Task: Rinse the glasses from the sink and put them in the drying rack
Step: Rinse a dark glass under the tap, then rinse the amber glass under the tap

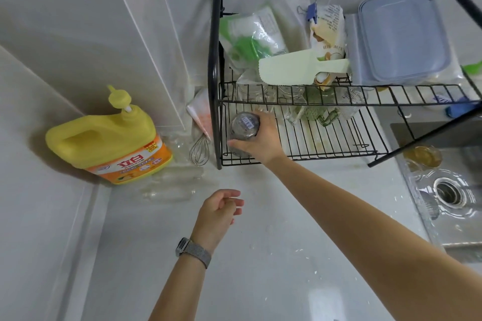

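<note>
Rack point(326, 138): right hand point(260, 141) half hides upturned glass point(243, 125).

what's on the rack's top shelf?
On the drying rack's top shelf: a pale green scraper, a lidded plastic container, a green-printed bag and a clipped bag. What lies beneath or behind them is covered.

bright, even light; soft shadows, wide-angle bending at edges, slight blur
</note>
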The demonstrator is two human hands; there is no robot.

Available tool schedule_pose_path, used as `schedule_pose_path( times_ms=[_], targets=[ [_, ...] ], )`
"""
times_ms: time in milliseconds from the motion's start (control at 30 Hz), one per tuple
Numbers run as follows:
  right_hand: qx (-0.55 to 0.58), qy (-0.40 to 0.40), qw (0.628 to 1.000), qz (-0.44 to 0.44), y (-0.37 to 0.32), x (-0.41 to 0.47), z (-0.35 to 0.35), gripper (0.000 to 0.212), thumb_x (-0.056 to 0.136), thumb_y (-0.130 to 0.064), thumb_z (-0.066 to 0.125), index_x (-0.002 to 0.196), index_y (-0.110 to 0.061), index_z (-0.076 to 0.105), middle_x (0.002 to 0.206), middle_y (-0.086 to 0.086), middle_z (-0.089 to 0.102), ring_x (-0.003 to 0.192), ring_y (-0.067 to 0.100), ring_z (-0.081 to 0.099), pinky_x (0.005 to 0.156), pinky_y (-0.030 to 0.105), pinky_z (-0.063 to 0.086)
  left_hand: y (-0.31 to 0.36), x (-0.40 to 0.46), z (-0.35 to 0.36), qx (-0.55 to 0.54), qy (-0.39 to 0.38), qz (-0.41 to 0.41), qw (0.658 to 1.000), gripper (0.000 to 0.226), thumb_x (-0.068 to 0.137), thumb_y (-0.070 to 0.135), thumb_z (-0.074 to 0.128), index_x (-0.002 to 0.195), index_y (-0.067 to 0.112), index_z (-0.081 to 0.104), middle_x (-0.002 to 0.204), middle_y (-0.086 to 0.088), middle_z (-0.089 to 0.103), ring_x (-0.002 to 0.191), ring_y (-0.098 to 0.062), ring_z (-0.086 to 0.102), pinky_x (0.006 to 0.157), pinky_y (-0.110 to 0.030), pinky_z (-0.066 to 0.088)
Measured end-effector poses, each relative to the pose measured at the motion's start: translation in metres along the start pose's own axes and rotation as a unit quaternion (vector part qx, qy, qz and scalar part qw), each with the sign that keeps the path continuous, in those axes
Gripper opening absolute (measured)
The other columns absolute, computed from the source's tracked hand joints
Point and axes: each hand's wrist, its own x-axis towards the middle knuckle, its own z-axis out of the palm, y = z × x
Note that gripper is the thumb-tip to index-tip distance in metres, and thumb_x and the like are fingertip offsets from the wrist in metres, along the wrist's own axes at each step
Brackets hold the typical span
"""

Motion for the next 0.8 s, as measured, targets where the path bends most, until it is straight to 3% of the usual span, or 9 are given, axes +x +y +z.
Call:
schedule_pose_path(
  times_ms=[67, 133, 233, 333, 433, 533, 700, 800],
  targets=[
    [0.032, 0.0, 0.999, 0.013, 0.003, -0.009, -0.007, 0.098, 0.058, -0.029, 0.094, 0.139, -0.011, 0.042, 0.133, 0.002, 0.045, 0.123, 0.014, 0.048, 0.102, 0.021, 0.042, 0.001, 0.0, 0.003, 0.005, 0.001, 0.004, 1.0, 0.029, 0.095, 0.0, 0.042, 0.099, 0.017, 0.065, 0.089, 0.002, 0.071, 0.078, -0.011, 0.066, 0.072, -0.027, 0.05],
    [0.047, 0.026, 0.998, 0.012, 0.009, -0.025, -0.02, 0.088, 0.069, -0.027, 0.088, 0.142, -0.015, 0.042, 0.137, 0.0, 0.043, 0.128, 0.013, 0.042, 0.105, 0.023, 0.038, 0.003, -0.001, 0.007, 0.011, 0.002, 0.011, 1.0, 0.028, 0.096, 0.0, 0.042, 0.098, 0.017, 0.064, 0.089, 0.0, 0.07, 0.078, -0.012, 0.066, 0.071, -0.027, 0.049],
    [0.06, 0.089, 0.994, 0.015, 0.027, -0.062, -0.05, 0.056, 0.082, -0.02, 0.075, 0.133, -0.019, 0.051, 0.121, -0.004, 0.051, 0.109, 0.013, 0.049, 0.087, 0.023, 0.044, 0.005, 0.001, 0.022, 0.042, -0.007, 0.022, 0.999, 0.028, 0.096, 0.001, 0.044, 0.094, 0.02, 0.065, 0.089, -0.002, 0.07, 0.08, -0.015, 0.066, 0.069, -0.026, 0.048],
    [0.038, 0.075, 0.995, 0.057, 0.054, -0.095, -0.08, 0.034, 0.087, -0.015, 0.067, 0.119, -0.022, 0.061, 0.106, -0.006, 0.06, 0.089, 0.012, 0.053, 0.066, 0.008, 0.039, 0.005, 0.002, 0.041, 0.095, -0.015, 0.044, 0.994, 0.029, 0.095, 0.005, 0.048, 0.09, 0.025, 0.068, 0.088, 0.002, 0.071, 0.084, -0.015, 0.068, 0.067, -0.022, 0.049],
    [0.009, 0.068, 0.994, 0.088, 0.095, -0.131, -0.129, 0.021, 0.087, -0.011, 0.066, 0.104, -0.023, 0.067, 0.092, -0.008, 0.066, 0.077, 0.014, 0.056, 0.063, 0.007, 0.041, 0.01, -0.005, 0.085, 0.144, -0.037, 0.072, 0.986, 0.029, 0.094, 0.006, 0.052, 0.085, 0.03, 0.067, 0.086, 0.004, 0.071, 0.083, -0.016, 0.068, 0.063, -0.02, 0.048],
    [-0.025, 0.087, 0.99, 0.105, 0.137, -0.166, -0.19, 0.024, 0.084, -0.007, 0.068, 0.089, -0.03, 0.068, 0.079, -0.011, 0.066, 0.067, 0.007, 0.056, 0.06, 0.008, 0.04, 0.014, -0.015, 0.137, 0.164, -0.05, 0.089, 0.981, 0.025, 0.092, 0.01, 0.058, 0.083, 0.031, 0.065, 0.085, 0.005, 0.07, 0.086, -0.017, 0.068, 0.061, -0.018, 0.045],
    [-0.016, 0.13, 0.979, 0.158, 0.201, -0.208, -0.302, 0.022, 0.087, -0.009, 0.067, 0.083, -0.031, 0.067, 0.072, -0.008, 0.065, 0.063, 0.005, 0.056, 0.053, 0.01, 0.042, 0.018, -0.039, 0.239, 0.166, -0.056, 0.117, 0.978, 0.02, 0.091, 0.01, 0.059, 0.087, 0.028, 0.066, 0.087, 0.006, 0.07, 0.082, -0.011, 0.065, 0.067, -0.019, 0.045],
    [-0.006, 0.135, 0.978, 0.16, 0.232, -0.217, -0.36, 0.024, 0.088, -0.011, 0.065, 0.079, -0.033, 0.064, 0.071, -0.012, 0.063, 0.067, 0.006, 0.056, 0.06, 0.015, 0.04, 0.015, -0.058, 0.302, 0.162, -0.05, 0.12, 0.978, 0.018, 0.09, 0.01, 0.061, 0.087, 0.027, 0.067, 0.082, 0.006, 0.069, 0.076, -0.01, 0.065, 0.068, -0.021, 0.046]
  ],
)
